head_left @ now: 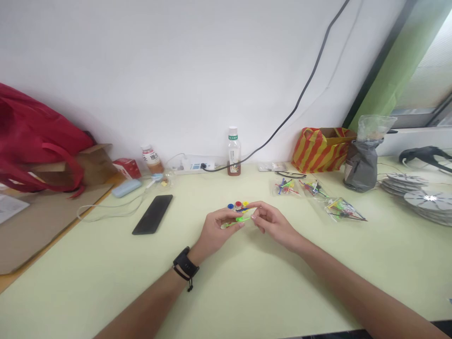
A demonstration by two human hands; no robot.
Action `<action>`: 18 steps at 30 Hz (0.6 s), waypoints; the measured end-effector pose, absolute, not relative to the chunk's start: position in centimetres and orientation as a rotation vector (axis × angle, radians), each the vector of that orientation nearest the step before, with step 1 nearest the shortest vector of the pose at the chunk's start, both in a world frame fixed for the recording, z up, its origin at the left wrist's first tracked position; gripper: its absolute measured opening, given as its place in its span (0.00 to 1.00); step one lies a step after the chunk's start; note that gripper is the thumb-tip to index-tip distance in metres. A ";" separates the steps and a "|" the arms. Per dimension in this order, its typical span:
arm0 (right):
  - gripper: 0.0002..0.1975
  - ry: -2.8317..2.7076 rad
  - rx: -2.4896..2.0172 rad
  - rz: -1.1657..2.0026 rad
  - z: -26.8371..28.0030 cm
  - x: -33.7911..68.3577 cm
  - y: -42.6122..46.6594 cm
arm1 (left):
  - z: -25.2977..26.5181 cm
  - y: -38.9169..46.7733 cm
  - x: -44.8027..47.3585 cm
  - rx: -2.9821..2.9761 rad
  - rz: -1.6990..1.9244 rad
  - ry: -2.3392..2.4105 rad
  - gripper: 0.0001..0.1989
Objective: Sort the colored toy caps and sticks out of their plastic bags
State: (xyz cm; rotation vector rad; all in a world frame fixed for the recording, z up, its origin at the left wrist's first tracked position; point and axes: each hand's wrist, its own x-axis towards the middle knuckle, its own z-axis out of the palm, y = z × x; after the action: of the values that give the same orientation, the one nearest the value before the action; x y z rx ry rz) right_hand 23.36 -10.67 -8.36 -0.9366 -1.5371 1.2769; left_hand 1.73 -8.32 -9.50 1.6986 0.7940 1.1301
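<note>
Over the middle of the table, my left hand [217, 228] pinches a small bright green plastic piece [240, 219] with a thin stem between thumb and fingers. My right hand [273, 223] meets the stem's right end with its fingertips, the other fingers curled in. Just behind the hands are three small round plastic parts: a blue one [230, 206], a red one [238, 205] and a yellow one [246, 204]. A dark blue strip shows near my right index finger; its full shape is hidden.
Left lies a black phone [153, 214]; a drink bottle [233, 153] stands by the wall. Bags of coloured plastic parts [287, 187] lie to the right, before a striped bag [318, 149]. Stacked discs [429, 200] are at far right, a red bag [38, 136] at far left.
</note>
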 end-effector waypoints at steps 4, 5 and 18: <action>0.19 -1.552 -0.950 1.259 -8.5 23.3 -10.8 | -9.8 -8.5 1.8 1.740 1.141 0.828 0.10; 0.19 -1.553 -0.950 1.260 -8.6 23.2 -10.9 | -9.7 -8.5 1.8 1.752 1.149 0.839 0.10; 0.19 -1.528 -0.986 1.237 -8.9 23.3 -10.9 | -9.6 -9.1 1.9 1.803 1.100 0.844 0.08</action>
State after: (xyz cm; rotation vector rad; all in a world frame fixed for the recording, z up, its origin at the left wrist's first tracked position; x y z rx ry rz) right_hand 23.35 -10.87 -8.85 -0.9856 -1.5282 1.2372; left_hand 1.89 -9.08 -9.58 1.8029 0.8439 1.0999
